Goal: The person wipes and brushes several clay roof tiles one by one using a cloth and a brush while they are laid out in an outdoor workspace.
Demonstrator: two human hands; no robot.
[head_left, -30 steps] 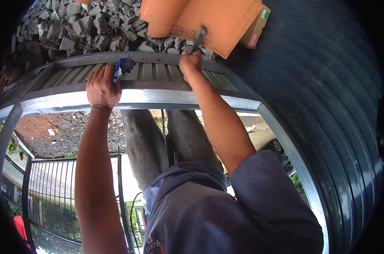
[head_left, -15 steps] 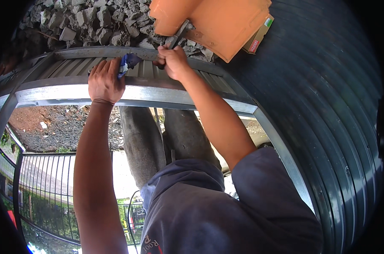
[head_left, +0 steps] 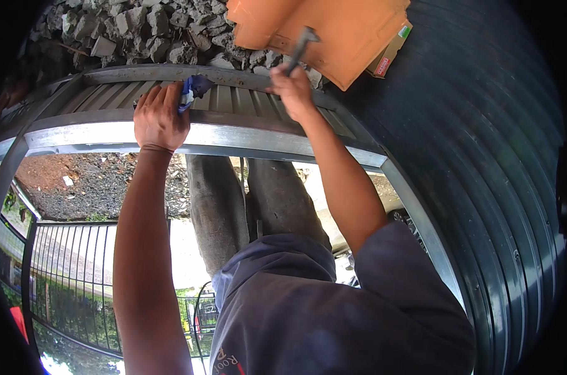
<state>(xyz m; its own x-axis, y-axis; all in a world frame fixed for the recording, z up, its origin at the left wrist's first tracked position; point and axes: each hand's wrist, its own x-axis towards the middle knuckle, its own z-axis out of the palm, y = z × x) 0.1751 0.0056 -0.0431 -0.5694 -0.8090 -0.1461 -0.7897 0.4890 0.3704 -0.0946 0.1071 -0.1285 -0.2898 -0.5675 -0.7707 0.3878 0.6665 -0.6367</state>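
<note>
My left hand [head_left: 162,119] lies over the silver metal beam [head_left: 233,135] with its fingers curled toward the far side. A crumpled blue-and-white packet [head_left: 197,89] sticks out at its thumb side, apparently pinched there; the fingertips are hidden. In my right hand [head_left: 293,90], raised farther right above the frame, is a hammer [head_left: 300,53] gripped by its handle. The hammer's head points up and away, in front of the orange sheets, and is slightly blurred. Grey ribbed panel [head_left: 227,100] shows between the beams, below both hands.
Broken grey rubble [head_left: 139,28] lies beyond the frame. Orange sheets [head_left: 339,44] rest over a cardboard box [head_left: 389,56] at the far right. A dark ribbed metal sheet [head_left: 471,156] fills the right side. Black bar fencing [head_left: 70,275] shows lower left, far below the beam.
My right hand and the hammer have moved to the right, and the hammer's head has swung up and right. My left hand keeps its place on the beam; the whole view has shifted slightly.
</note>
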